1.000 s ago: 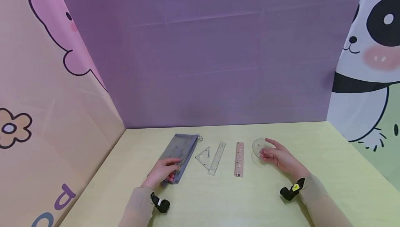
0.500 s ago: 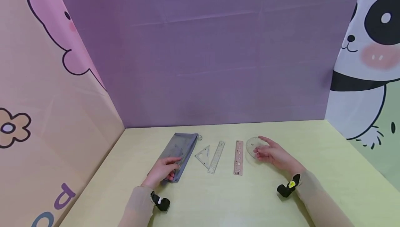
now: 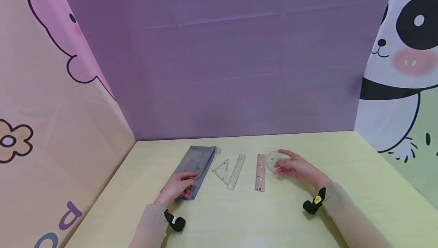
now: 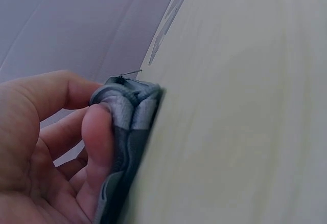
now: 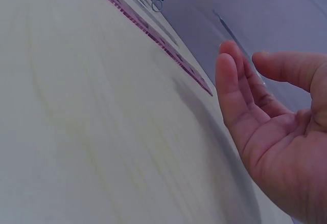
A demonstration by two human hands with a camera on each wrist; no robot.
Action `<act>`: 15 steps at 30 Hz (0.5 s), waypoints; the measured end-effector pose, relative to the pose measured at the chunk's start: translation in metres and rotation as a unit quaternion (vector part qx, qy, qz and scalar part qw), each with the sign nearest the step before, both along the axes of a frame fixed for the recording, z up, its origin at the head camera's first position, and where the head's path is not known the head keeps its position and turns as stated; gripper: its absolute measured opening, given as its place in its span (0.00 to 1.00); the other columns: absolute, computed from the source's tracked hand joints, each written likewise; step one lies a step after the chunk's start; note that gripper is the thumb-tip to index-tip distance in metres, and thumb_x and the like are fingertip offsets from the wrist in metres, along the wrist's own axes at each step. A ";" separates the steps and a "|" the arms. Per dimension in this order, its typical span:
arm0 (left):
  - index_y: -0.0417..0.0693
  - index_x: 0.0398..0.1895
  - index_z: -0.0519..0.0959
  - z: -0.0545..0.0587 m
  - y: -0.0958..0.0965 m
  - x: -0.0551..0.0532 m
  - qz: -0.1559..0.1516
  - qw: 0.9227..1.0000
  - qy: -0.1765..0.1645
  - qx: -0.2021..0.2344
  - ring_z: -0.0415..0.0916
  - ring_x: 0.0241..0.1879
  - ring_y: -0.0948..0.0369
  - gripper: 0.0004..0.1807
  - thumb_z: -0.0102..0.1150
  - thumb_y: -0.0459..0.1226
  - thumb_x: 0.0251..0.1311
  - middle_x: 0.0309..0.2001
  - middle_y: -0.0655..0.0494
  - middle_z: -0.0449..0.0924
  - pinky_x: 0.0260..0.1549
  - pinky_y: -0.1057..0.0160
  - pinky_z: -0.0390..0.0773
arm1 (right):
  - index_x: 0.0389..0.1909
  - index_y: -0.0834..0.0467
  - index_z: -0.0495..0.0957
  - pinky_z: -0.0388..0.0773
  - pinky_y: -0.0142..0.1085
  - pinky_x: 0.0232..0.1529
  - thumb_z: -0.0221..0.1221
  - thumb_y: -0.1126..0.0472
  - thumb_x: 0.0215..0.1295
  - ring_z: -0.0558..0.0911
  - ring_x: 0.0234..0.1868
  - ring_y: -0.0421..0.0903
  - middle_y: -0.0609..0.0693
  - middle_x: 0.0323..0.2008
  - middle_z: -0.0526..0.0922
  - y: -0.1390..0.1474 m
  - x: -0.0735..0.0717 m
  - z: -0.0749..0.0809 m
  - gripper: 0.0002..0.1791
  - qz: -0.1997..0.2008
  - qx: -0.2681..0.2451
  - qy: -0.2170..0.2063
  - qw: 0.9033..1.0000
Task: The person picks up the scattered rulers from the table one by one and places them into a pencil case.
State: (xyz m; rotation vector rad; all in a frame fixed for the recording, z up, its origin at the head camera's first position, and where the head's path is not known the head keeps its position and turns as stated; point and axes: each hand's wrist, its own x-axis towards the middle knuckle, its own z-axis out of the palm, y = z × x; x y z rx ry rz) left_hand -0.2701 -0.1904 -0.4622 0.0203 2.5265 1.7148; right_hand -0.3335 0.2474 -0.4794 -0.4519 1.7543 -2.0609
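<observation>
My left hand (image 3: 177, 187) pinches the near end of a translucent grey pouch (image 3: 200, 157), which lies flat with a small ring at its far corner. In the left wrist view, thumb and index finger grip the pouch's folded edge (image 4: 135, 101). My right hand (image 3: 298, 167) holds a clear round protractor (image 3: 271, 158) by its right side, tilted up over the table. In the right wrist view the protractor (image 5: 230, 27) shows nearly edge-on behind the fingertips. Just left of it lies a pink ruler (image 3: 260, 172).
Between pouch and pink ruler lie a clear set square (image 3: 223, 171) and a clear ruler (image 3: 236, 172), close together. The pale table (image 3: 219, 217) ends at a purple back panel (image 3: 212, 58). Printed panels stand at both sides.
My right hand has moved left with the protractor, bringing it right beside the pink ruler. The left hand keeps its grip on the pouch.
</observation>
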 end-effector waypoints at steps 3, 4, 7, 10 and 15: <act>0.36 0.56 0.78 0.000 -0.001 0.001 0.000 1.000 -0.001 0.004 0.68 0.19 0.61 0.20 0.59 0.31 0.59 0.30 0.49 0.75 0.17 0.67 0.76 | 0.73 0.67 0.34 0.81 0.35 0.43 0.47 0.71 0.71 0.81 0.37 0.43 0.53 0.40 0.80 -0.005 -0.002 0.000 0.39 0.009 0.001 -0.006 1.000; 0.36 0.56 0.78 -0.001 -0.002 0.001 0.000 1.000 -0.002 0.006 0.68 0.19 0.61 0.20 0.59 0.31 0.59 0.31 0.49 0.75 0.17 0.67 0.75 | 0.73 0.67 0.34 0.81 0.34 0.43 0.47 0.71 0.72 0.81 0.37 0.43 0.53 0.40 0.80 -0.007 -0.002 0.001 0.38 0.011 0.002 -0.008 1.000; 0.36 0.56 0.78 -0.001 -0.002 0.001 0.002 1.000 -0.004 0.011 0.68 0.19 0.61 0.20 0.58 0.31 0.60 0.31 0.48 0.75 0.17 0.67 0.75 | 0.73 0.67 0.35 0.81 0.34 0.42 0.47 0.70 0.72 0.81 0.37 0.43 0.54 0.40 0.81 -0.014 -0.004 0.003 0.38 0.015 0.006 -0.011 1.000; 0.35 0.56 0.77 -0.002 -0.002 0.000 0.003 1.000 -0.005 0.013 0.68 0.19 0.61 0.19 0.58 0.31 0.60 0.31 0.48 0.75 0.18 0.67 0.76 | 0.73 0.68 0.37 0.81 0.33 0.42 0.47 0.71 0.71 0.81 0.37 0.43 0.55 0.41 0.80 -0.021 -0.006 0.007 0.37 0.019 0.011 -0.012 1.000; 0.34 0.55 0.77 -0.002 -0.001 -0.001 0.002 1.000 -0.004 0.015 0.69 0.19 0.61 0.19 0.58 0.30 0.60 0.31 0.48 0.75 0.18 0.67 0.76 | 0.72 0.71 0.41 0.81 0.33 0.41 0.49 0.71 0.70 0.80 0.36 0.43 0.54 0.40 0.79 -0.037 -0.008 0.014 0.36 0.029 0.026 -0.011 0.999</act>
